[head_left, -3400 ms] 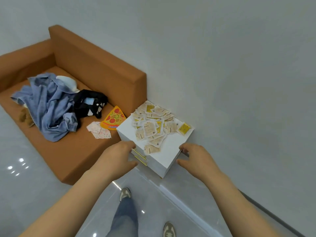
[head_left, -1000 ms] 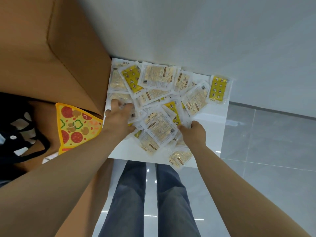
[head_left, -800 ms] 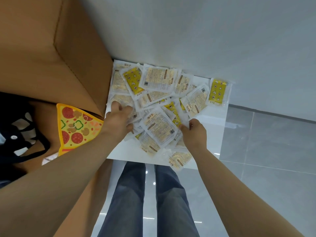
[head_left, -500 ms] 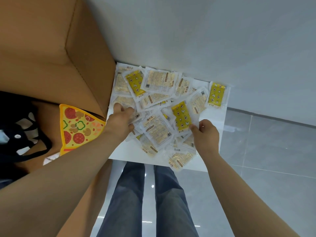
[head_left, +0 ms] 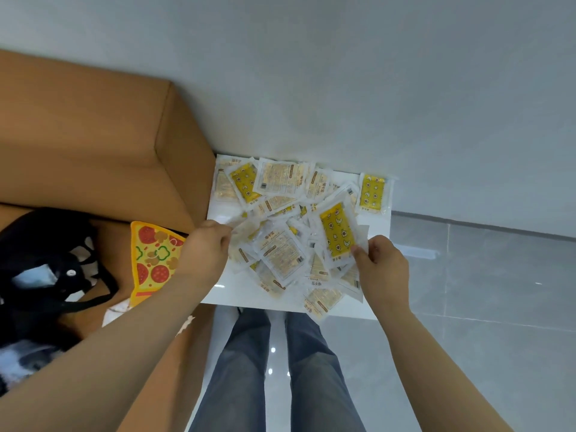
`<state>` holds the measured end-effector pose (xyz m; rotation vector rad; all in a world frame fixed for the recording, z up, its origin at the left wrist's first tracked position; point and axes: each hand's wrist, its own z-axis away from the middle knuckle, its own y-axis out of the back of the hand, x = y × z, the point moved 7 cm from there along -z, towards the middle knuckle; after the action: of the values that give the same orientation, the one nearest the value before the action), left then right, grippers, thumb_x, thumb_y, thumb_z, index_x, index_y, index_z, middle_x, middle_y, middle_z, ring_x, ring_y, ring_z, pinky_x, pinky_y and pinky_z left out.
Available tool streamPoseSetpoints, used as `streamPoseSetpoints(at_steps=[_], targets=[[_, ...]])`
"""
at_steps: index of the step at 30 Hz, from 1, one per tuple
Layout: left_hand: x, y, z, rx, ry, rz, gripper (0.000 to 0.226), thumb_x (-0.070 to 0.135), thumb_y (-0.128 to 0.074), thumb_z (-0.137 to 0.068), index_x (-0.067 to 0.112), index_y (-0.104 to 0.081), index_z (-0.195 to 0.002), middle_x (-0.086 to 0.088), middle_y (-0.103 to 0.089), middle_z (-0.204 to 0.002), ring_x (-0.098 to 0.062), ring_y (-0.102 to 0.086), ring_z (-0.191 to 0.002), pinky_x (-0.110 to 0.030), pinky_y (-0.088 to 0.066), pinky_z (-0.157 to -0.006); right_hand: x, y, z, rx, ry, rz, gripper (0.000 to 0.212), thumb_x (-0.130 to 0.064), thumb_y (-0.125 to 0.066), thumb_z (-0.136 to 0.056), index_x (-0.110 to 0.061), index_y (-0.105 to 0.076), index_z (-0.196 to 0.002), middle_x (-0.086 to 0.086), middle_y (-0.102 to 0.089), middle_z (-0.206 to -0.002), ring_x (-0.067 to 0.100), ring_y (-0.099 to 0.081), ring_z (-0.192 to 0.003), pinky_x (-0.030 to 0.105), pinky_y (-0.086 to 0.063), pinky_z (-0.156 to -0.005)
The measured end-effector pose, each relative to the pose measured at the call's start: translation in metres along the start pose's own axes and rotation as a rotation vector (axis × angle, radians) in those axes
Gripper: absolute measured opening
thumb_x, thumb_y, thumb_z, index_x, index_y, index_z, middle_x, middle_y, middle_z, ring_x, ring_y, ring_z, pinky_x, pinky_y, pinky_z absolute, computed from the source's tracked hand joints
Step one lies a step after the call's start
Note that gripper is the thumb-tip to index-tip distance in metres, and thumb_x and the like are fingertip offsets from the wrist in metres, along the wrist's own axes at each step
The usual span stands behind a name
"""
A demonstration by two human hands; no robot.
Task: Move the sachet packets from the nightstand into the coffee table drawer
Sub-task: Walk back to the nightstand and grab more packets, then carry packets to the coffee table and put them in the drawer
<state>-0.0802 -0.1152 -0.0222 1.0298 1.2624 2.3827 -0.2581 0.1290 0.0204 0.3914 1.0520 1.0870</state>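
Observation:
Several white and yellow sachet packets (head_left: 280,254) lie in a loose heap on the white nightstand (head_left: 224,291), which stands against the wall. My left hand (head_left: 205,251) grips packets at the heap's left edge. My right hand (head_left: 381,263) pinches a bunch of packets at the right side, with a bright yellow sachet (head_left: 338,233) on top of that bunch. One yellow packet (head_left: 372,191) lies apart at the far right corner. The coffee table and its drawer are out of sight.
An orange sofa (head_left: 93,145) touches the nightstand's left side. On its seat lie a pizza-slice toy (head_left: 154,257) and a black bag (head_left: 46,266). My legs stand in front of the nightstand on grey glossy floor tiles (head_left: 483,307).
I stepped up to the nightstand and bent over it. Both hands pushed into the heap and closed on packets; the right hand slid rightward, drawing the yellow sachet up with it.

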Motion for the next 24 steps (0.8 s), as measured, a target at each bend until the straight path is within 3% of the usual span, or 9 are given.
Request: streamPoseSetpoints(at_steps=[4, 8, 10, 12, 14, 15, 17, 20, 24], targets=[[0.024, 0.034, 0.031, 0.025, 0.049, 0.103, 0.018, -0.001, -0.051, -0.090, -0.002, -0.068, -0.085, -0.015, -0.060, -0.085, -0.028, -0.060, -0.066, -0.043, -0.053, -0.065, -0.019, 0.032, 0.018, 0.022, 0.052, -0.016, 0.022, -0.026, -0.057, -0.094, -0.017, -0.046, -0.076, 0.003, -0.060, -0.078, 0.018, -0.060, -0.068, 0.023, -0.046, -0.056], [0.056, 0.069, 0.058, 0.051, 0.068, 0.200, 0.021, 0.003, -0.051, -0.092, -0.001, -0.066, -0.078, -0.011, -0.060, -0.078, -0.023, -0.061, -0.067, -0.045, -0.056, -0.067, -0.042, 0.074, 0.043, 0.055, 0.116, -0.055, 0.023, -0.021, -0.059, -0.092, -0.013, -0.048, -0.073, 0.004, -0.055, -0.067, 0.023, -0.057, -0.064, 0.042, -0.057, -0.060], [0.073, 0.088, 0.067, 0.056, 0.079, 0.268, 0.025, 0.004, -0.051, -0.093, 0.006, -0.063, -0.072, 0.000, -0.053, -0.065, -0.011, -0.058, -0.058, -0.038, -0.059, -0.066, -0.054, 0.095, 0.057, 0.080, 0.143, -0.073, 0.024, -0.019, -0.060, -0.091, -0.011, -0.048, -0.072, 0.004, -0.052, -0.064, 0.024, -0.054, -0.060, 0.044, -0.055, -0.059], [0.091, 0.108, 0.078, 0.054, 0.081, 0.353, 0.028, 0.004, -0.050, -0.095, 0.010, -0.061, -0.070, 0.005, -0.048, -0.057, -0.005, -0.055, -0.054, -0.015, -0.054, -0.056, -0.065, 0.115, 0.072, 0.110, 0.169, -0.075, 0.025, -0.018, -0.061, -0.090, -0.010, -0.047, -0.071, 0.004, -0.050, -0.061, 0.022, -0.050, -0.057, 0.040, -0.050, -0.056], [0.107, 0.125, 0.086, 0.031, 0.069, 0.420, 0.021, 0.008, -0.051, -0.096, 0.008, -0.065, -0.081, -0.005, -0.061, -0.072, -0.005, -0.063, -0.060, -0.007, -0.046, -0.050, -0.073, 0.134, 0.088, 0.163, 0.188, -0.083, 0.033, -0.018, -0.062, -0.089, -0.014, -0.040, -0.065, -0.001, -0.043, -0.057, 0.016, -0.041, -0.052, 0.033, -0.042, -0.051], [0.115, 0.134, 0.088, 0.018, 0.047, 0.439, 0.019, 0.011, -0.051, -0.096, 0.007, -0.067, -0.086, -0.013, -0.065, -0.084, -0.006, -0.065, -0.060, -0.009, -0.049, -0.051, -0.075, 0.144, 0.097, 0.192, 0.193, -0.082, 0.036, -0.018, -0.062, -0.089, -0.017, -0.036, -0.064, -0.002, -0.040, -0.056, 0.014, -0.037, -0.051, 0.030, -0.038, -0.050], [0.135, 0.153, 0.089, 0.001, -0.020, 0.426, 0.019, 0.014, -0.053, -0.095, 0.010, -0.066, -0.081, -0.019, -0.064, -0.089, -0.003, -0.065, -0.054, -0.029, -0.059, -0.063, -0.078, 0.165, 0.117, 0.257, 0.195, -0.066, 0.039, -0.019, -0.062, -0.089, -0.020, -0.033, -0.062, -0.005, -0.038, -0.055, 0.010, -0.035, -0.049, 0.021, -0.029, -0.045], [0.172, 0.173, 0.091, -0.042, -0.125, 0.388, 0.030, 0.015, -0.054, -0.095, 0.009, -0.059, -0.066, -0.003, -0.052, -0.061, -0.004, -0.063, -0.054, -0.042, -0.058, -0.068, -0.072, 0.196, 0.146, 0.345, 0.181, -0.088, 0.033, -0.020, -0.062, -0.089, -0.018, -0.041, -0.064, -0.004, -0.043, -0.055, 0.009, -0.039, -0.049, 0.019, -0.028, -0.045], [0.232, 0.183, 0.105, -0.101, -0.277, 0.362, 0.031, 0.012, -0.052, -0.095, 0.002, -0.057, -0.067, -0.007, -0.050, -0.067, -0.025, -0.068, -0.067, -0.016, -0.049, -0.049, -0.047, 0.234, 0.180, 0.431, 0.121, -0.154, 0.022, -0.021, -0.062, -0.089, -0.011, -0.053, -0.071, 0.002, -0.055, -0.061, 0.016, -0.049, -0.054, 0.029, -0.040, -0.050]])
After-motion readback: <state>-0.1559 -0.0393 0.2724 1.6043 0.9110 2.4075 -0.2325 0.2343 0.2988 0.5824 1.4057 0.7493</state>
